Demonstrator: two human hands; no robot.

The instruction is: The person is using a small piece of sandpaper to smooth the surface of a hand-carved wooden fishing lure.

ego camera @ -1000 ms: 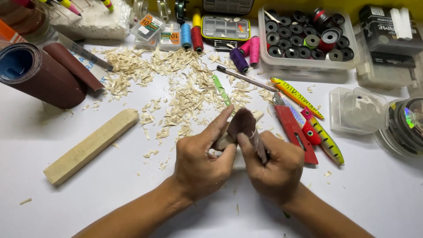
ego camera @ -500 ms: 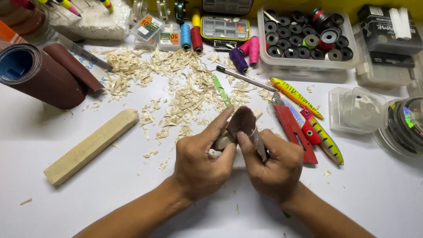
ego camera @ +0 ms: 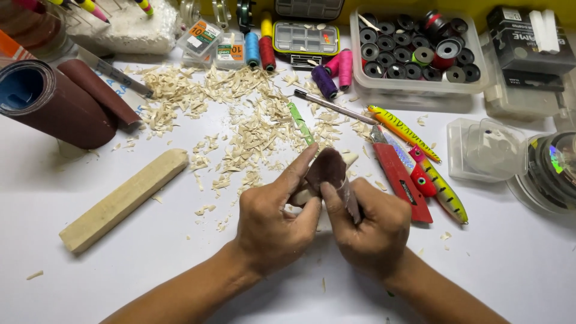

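- Centrally, the left hand grips a pale carved wooden piece low over the white desk, forefinger stretched along it.
- The right hand is closed on a folded brown sandpaper strip, pressed over the wood's far end.
- Wood shavings lie scattered just beyond the hands.
- A red utility knife and painted fishing lures lie just right of the right hand.
- A squared wooden block lies well apart on the left, below a sandpaper roll.
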